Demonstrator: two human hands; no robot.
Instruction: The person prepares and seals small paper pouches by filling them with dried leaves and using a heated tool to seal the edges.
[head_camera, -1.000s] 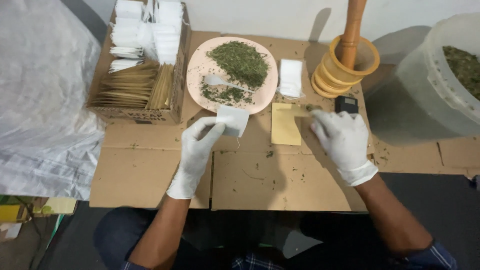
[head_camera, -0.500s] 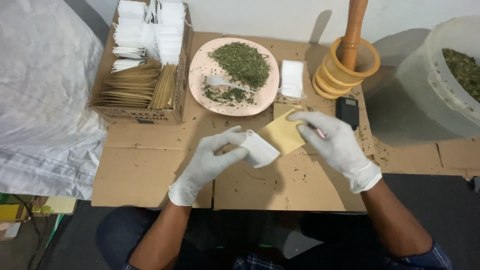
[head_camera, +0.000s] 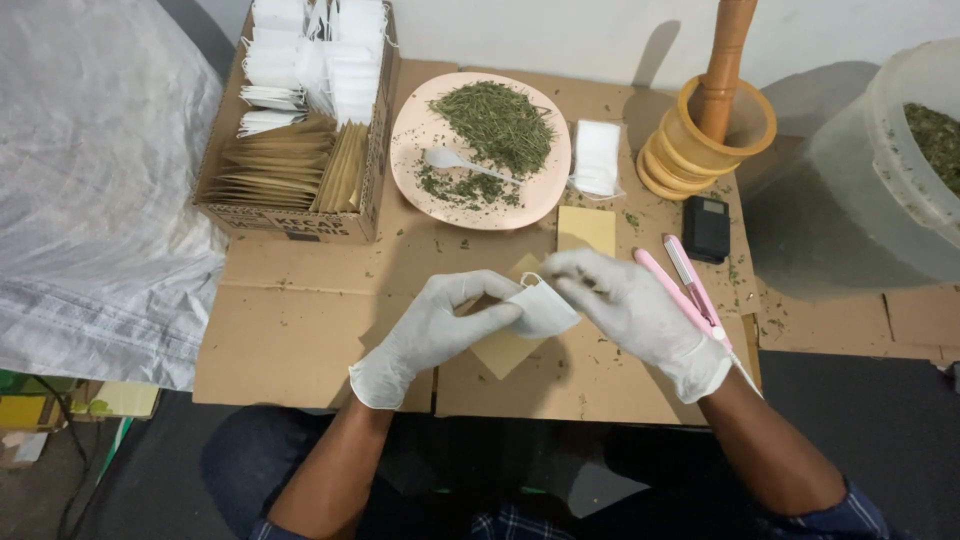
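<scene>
Head view, looking straight down: both gloved hands meet over the flattened cardboard sheet, and between them sits a small white filter bag, soft, slightly puffed, with a thin string looping off its upper corner. The left hand has its fingers pinched onto the bag's left edge; the right hand grips the bag's right side, fingers closed on it. The bag is held in the air just above a tan paper envelope lying on the cardboard.

Farther off, a pink plate carries a heap of dried green herb and a white plastic spoon. To the far left, a cardboard box holds tan envelopes and white bags. On the right, a pink flat sealer, a small black device, and a wooden mortar with its pestle.

Against half a second ago: the right hand then held the tan envelope up beside the bag; now the envelope lies flat under the hands, and both hands have closed in on the bag alone.
</scene>
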